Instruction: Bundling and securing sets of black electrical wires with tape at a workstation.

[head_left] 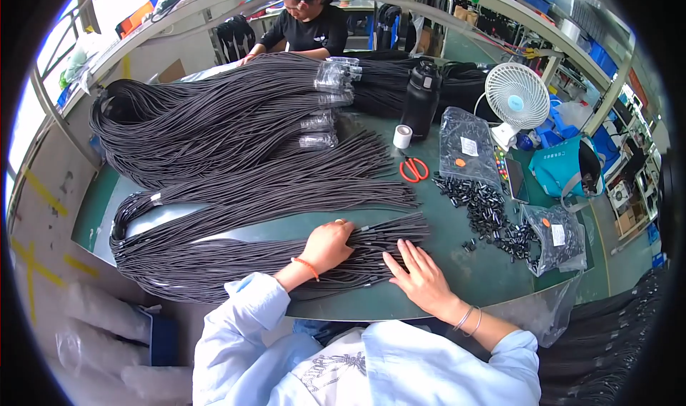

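Black cords: a long bundle of thin black elastic cords (pixel 271 256) lies across the near part of the green table (pixel 457 263), its ends fanned out toward the right, just ahead of the person's chest.
Left hand: the left hand (pixel 329 245) rests on top of the cord bundle near its right end, fingers curled down into the strands and gripping a bunch of them (an orange band sits on that wrist).
Right hand: the right hand (pixel 421 274) lies flat and spread, fingers wide, pressing on the cord ends and the table just right of the left hand; it grips nothing.
Further cords: a second sweep of cords (pixel 286 184) lies behind the near bundle, and a much larger heap (pixel 207 120) fills the far left of the table, some bunches wrapped in clear plastic (pixel 332 77).
Small parts: a scatter of small black end caps (pixel 486 209) lies right of the cords, well apart from both hands, between two clear bags (pixel 468 145) (pixel 557 238) holding more of them.
Tools: red-handled scissors (pixel 413 169) and a white tape roll (pixel 402 136) lie beyond the cord ends.
Beyond: a black bottle (pixel 421 97) and a white desk fan (pixel 516 99) stand at the far right.
Co-worker: a person in black (pixel 307 27) sits across the table.
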`<state>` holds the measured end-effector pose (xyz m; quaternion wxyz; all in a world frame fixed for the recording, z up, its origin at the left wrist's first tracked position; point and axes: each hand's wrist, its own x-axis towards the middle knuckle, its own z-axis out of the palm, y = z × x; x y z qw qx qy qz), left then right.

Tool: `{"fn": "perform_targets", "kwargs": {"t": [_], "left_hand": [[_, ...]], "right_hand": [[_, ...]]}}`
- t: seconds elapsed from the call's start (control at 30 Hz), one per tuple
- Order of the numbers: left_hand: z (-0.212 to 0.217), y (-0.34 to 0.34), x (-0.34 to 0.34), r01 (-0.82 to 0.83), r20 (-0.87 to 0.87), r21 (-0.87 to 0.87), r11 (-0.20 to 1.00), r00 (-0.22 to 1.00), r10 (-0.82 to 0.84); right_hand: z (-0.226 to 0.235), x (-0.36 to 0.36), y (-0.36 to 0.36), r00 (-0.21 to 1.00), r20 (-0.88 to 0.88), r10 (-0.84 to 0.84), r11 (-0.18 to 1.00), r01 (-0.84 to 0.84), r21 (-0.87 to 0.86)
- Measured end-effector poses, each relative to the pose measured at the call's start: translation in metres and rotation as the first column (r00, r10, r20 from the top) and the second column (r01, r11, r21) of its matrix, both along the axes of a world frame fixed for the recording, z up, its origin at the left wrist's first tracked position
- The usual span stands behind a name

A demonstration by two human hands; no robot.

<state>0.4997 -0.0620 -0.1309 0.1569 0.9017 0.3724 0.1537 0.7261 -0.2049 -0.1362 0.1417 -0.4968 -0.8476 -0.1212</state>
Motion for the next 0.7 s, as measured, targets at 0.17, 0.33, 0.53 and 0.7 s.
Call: {"fn": "perform_targets", "kwargs": {"t": [0.17, 0.33, 0.53, 0.7], "left_hand": [[0.003, -0.006, 0.003, -0.127, 0.281, -0.002, 0.992, 0.952, 0.123], [-0.006, 0.022, -0.01, -0.126, 0.512, -0.166, 0.978, 0.837, 0.194], [0.042, 0.027, -0.026, 0.375, 0.687, -0.679, 0.631, 0.629, 0.365], [0.086, 0.035, -0.041, 0.461, 0.692, -0.677, 0.573, 0.663, 0.284]], "right_hand": [[0.017, 0.0, 0.015, 0.996, 0.082, -0.038, 0.997, 0.033, 0.067], [0.061, -0.007, 0.014, 0.998, -0.05, 0.03, 0.996, -0.025, 0.088], [0.106, 0.019, 0.038, 0.918, -0.394, -0.039, 0.999, 0.05, 0.017], [0.112, -0.005, 0.143, 0.326, -0.944, -0.045, 0.736, -0.629, -0.252]]}}
